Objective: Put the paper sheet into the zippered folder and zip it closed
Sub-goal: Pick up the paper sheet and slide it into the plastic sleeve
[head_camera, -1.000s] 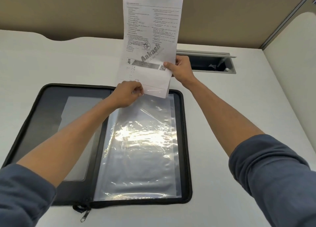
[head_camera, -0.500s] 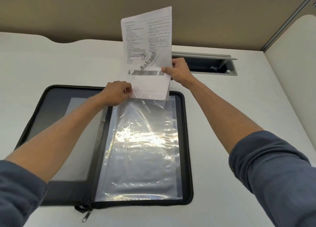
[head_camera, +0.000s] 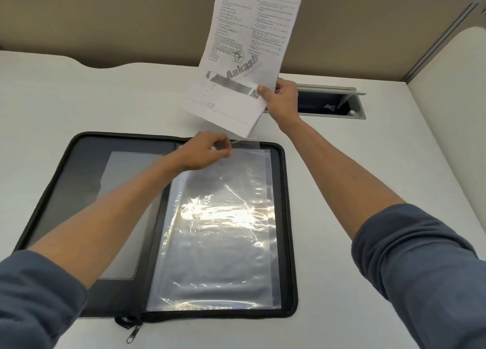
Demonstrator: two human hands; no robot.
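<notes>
the folder lies unzipped and spread flat on the worktop, so the opening step looks done. the paper sheet is not in yet: the right hand has it in a pinch grip at its lower right edge, thumb on the printed face, and the sheet stands up and away from that grip, its bottom corner hanging just above the far edge of the folder, apart from it.

the left hand, below and to the left of the paper grip, has its fingers curled in a pinch on the top edge of the clear plastic sleeve on the folder's right half, apparently lifting the mouth open.

left to do, by my reading: lower the sheet's bottom edge into the sleeve mouth beneath the right hand's grip, slide it down, fold the folder shut, and run the zipper pull, which lies at the near edge, well short of either grip, around the rim.
</notes>
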